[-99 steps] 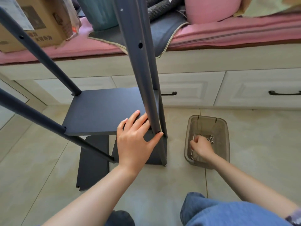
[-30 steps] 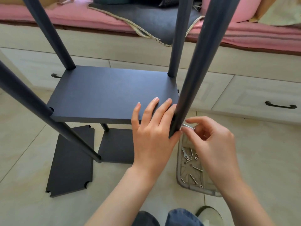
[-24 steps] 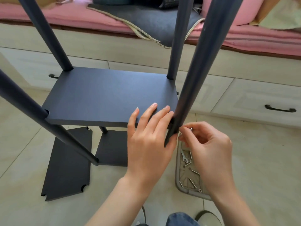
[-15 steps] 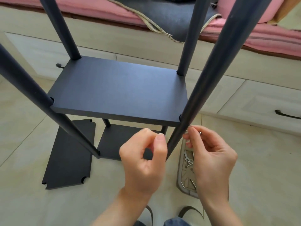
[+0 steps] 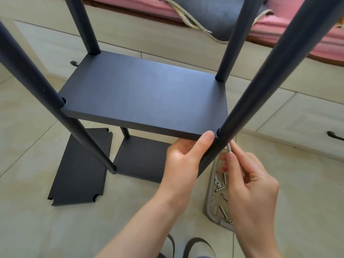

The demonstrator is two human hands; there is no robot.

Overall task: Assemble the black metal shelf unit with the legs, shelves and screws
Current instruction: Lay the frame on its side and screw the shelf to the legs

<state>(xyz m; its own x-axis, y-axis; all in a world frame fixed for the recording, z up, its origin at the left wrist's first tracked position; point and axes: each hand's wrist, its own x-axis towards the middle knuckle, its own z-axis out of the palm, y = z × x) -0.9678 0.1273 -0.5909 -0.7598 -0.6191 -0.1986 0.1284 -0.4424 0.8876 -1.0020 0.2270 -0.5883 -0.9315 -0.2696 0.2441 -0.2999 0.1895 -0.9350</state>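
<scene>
A black shelf [image 5: 145, 97] sits between four dark legs, with a lower shelf [image 5: 141, 159] under it. My left hand [image 5: 183, 162] grips the shelf's near right corner, thumb on the edge and fingers underneath, beside the near right leg [image 5: 260, 86]. My right hand [image 5: 247, 183] pinches a silver screw [image 5: 229, 147] whose tip meets that leg just below the shelf. A loose shelf panel [image 5: 80, 168] lies flat on the floor at the left.
A grey plastic tray [image 5: 209, 198] with several screws and a small wrench stands on the tiled floor under my right hand. White drawers with dark handles [image 5: 335, 135] run behind, under a pink cushioned bench [image 5: 333, 43].
My left hand left the shelf top and now grips its corner from below. My right hand brought a screw up from the tray to the near right leg. The view dropped lower.
</scene>
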